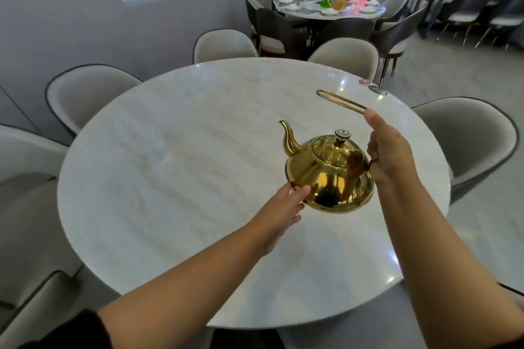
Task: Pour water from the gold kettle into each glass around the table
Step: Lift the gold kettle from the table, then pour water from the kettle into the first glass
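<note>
The gold kettle [330,176] stands right of centre on the round white marble table [175,156], with its spout pointing to the far left and its lid on. My left hand [283,207] touches the kettle's lower left side with fairly straight fingers. My right hand [388,150] reaches over the kettle's right side and grips the thin gold wire handle [338,100], which slants up and away toward the far right.
Cream upholstered chairs [90,91] ring the table on all sides. Two small round discs [377,90] lie at the far right edge. Behind stands a second table [331,10] set with bowls and a green packet, with dark chairs around it.
</note>
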Available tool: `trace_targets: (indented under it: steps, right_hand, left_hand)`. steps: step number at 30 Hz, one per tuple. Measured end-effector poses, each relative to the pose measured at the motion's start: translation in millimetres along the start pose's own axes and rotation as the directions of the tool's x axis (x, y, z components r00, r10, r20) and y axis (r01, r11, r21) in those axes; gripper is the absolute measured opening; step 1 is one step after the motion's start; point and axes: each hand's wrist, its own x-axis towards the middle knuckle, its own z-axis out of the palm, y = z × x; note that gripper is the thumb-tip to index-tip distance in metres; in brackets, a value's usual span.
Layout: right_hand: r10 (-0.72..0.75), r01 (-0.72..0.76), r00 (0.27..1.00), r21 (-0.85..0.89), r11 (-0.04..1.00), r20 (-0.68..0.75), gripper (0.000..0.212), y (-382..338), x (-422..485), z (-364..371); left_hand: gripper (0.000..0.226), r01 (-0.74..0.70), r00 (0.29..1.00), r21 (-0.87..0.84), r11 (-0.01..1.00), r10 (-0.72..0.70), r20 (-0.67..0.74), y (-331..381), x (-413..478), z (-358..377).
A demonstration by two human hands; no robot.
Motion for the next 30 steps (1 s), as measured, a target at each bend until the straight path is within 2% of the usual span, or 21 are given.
trace_targets:
  steps: [4,5,6,8,10,12,15,17,19,22,30]
  right_hand:
    - [0.002,-0.002,1.0,-0.031,1.0,-0.002,0.04,8,3,-30]
    - [-0.003,0.003,1.0,-0.033,0.999,0.002,0.041,11,4,-36]
    - [-0.003,0.003,1.0,-0.028,1.0,0.002,0.042,15,6,-42]
    - [0.007,-0.007,1.0,-0.018,1.0,-0.013,0.044,22,8,-52]
    - [0.014,-0.014,1.0,0.002,1.0,-0.021,0.046,29,12,-61]
    - [0.014,-0.014,1.0,-0.01,1.0,-0.015,0.046,35,16,-67]
    - [-0.005,0.005,1.0,-0.038,0.999,0.003,0.051,44,21,-73]
    - [-0.011,0.012,1.0,-0.059,0.998,0.024,0.053,49,25,-75]
    - [-0.008,0.01,0.999,-0.066,0.998,0.031,0.054,53,29,-75]
    - [-0.005,0.008,0.999,-0.066,0.998,0.039,0.045,60,35,-74]
    - [0.045,-0.034,0.996,-0.13,0.991,0.083,0.048,73,48,-60]
  left_hand:
    - [0.063,0.122,0.986,0.128,0.984,-0.106,-0.126,-12,9,32]
    - [0.068,0.116,0.981,0.19,0.975,-0.083,-0.176,-14,12,38]
    - [0.071,0.059,0.978,0.27,0.961,-0.001,-0.207,-15,15,44]
    - [0.073,-0.137,0.952,0.456,0.879,0.244,-0.184,-20,22,52]
    - [0.073,-0.306,0.894,0.592,0.746,0.439,-0.091,-27,32,56]
    - [0.072,-0.398,0.852,0.697,0.597,0.522,0.041,-36,42,58]
    - [0.07,-0.458,0.831,0.794,0.4,0.509,0.222,-48,57,58]
    - [0.069,-0.471,0.83,0.816,0.335,0.481,0.282,-54,68,56]
    - [0.067,-0.473,0.841,0.827,0.304,0.436,0.321,-58,77,54]
    - [0.066,-0.464,0.86,0.843,0.273,0.365,0.356,-65,84,52]
    - [0.068,-0.437,0.883,0.857,0.272,0.31,0.352,-76,99,40]
